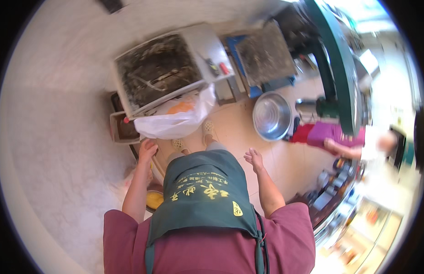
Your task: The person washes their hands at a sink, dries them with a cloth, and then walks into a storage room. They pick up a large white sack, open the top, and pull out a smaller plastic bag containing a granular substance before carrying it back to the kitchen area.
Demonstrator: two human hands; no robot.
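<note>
My left hand [148,150] hangs in the air beside my apron, its fingers loosely curled but apart, with nothing seen in it. It is nearest to a white plastic bag [164,128] with something orange inside and to a brown bin [125,127]. My right hand [254,159] is raised at my other side, empty, with its fingers stretched out. In front of me stands a metal-topped table [200,43] with a large dark, whitish-streaked surface [159,68]. A black-handled tool [213,67] and a small red item [224,68] lie on its right part.
A shiny metal basin [272,115] sits on the floor ahead right, near a brown board [266,55] on a blue stand. A dark green machine [342,68] rises at right. Another person [335,137] stands beyond it. Something yellow [155,199] fills a round container by my left arm.
</note>
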